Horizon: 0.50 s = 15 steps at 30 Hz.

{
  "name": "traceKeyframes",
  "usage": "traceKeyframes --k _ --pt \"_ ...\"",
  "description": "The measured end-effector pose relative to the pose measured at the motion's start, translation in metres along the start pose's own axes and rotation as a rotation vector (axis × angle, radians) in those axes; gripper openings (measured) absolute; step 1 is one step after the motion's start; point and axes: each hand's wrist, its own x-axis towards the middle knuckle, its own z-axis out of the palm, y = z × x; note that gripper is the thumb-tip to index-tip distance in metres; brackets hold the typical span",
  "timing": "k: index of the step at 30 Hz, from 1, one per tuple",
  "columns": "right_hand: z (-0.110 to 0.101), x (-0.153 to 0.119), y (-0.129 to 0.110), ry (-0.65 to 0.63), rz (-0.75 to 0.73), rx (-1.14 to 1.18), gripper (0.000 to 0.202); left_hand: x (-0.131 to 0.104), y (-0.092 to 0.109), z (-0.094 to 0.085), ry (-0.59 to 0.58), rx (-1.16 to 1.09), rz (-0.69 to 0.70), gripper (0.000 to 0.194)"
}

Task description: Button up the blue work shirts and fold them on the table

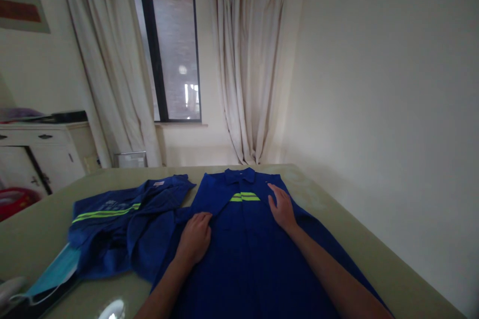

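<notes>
A dark blue work jacket [239, 244] lies front up on the table, its collar at the far end and a yellow-green reflective stripe across the chest. My left hand [195, 239] is at the jacket's left side, by the folded sleeve, with bent fingers closed on the cloth. Over the right side of the chest, my right hand [281, 207] rests on the fabric, fingers stretched out and thumb apart. A second blue work garment [123, 229] with a similar stripe lies rumpled to the left, close to my left hand.
The pale green table [329, 204] runs up to a white wall on the right. At its near left lie a light blue face mask [56, 271] and a dark flat item. Curtains [250, 60] hang beyond, and a white cabinet [56, 154] stands at the left.
</notes>
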Motion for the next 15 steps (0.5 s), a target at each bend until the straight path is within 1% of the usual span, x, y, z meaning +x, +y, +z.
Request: traceKeyframes --k 2,4,5,6,7,8,9,10,12,13,14,15 --pt "-0.018 -0.041 -0.024 -0.098 -0.025 0.099 0.048 -0.004 0.005 -0.01 0.012 0.063 -0.003 0.038" --pt "-0.047 -0.093 -0.047 -0.219 -0.036 0.141 0.05 -0.008 0.008 -0.016 0.001 0.099 -0.004 0.034" --pt "-0.064 -0.12 -0.055 -0.306 -0.078 0.129 0.054 -0.008 0.01 -0.018 -0.008 0.103 -0.007 0.032" --pt "-0.082 -0.145 -0.06 -0.39 -0.143 0.099 0.062 -0.008 0.011 -0.019 -0.018 0.103 -0.012 0.032" --pt "-0.101 -0.168 -0.06 -0.446 -0.2 0.057 0.072 -0.007 0.012 -0.02 -0.03 0.104 -0.014 0.032" --pt "-0.119 -0.189 -0.055 -0.466 -0.225 0.003 0.079 -0.007 0.013 -0.02 -0.039 0.108 -0.012 0.033" --pt "-0.135 -0.207 -0.045 -0.447 -0.216 -0.06 0.08 -0.007 0.015 -0.021 -0.052 0.114 -0.003 0.035" --pt "-0.15 -0.222 -0.03 -0.385 -0.179 -0.124 0.077 -0.009 0.018 -0.022 -0.067 0.121 0.011 0.038" --pt "-0.175 -0.248 0.011 -0.217 -0.068 -0.236 0.07 -0.021 0.023 -0.025 -0.1 0.133 0.041 0.045" --pt "-0.185 -0.26 0.033 -0.128 -0.006 -0.279 0.068 -0.033 0.025 -0.027 -0.121 0.131 0.059 0.05" --pt "-0.194 -0.272 0.054 -0.049 0.05 -0.31 0.067 -0.049 0.025 -0.028 -0.145 0.116 0.083 0.054" --pt "-0.203 -0.284 0.073 0.002 0.094 -0.315 0.063 -0.069 0.024 -0.03 -0.169 0.089 0.114 0.058"
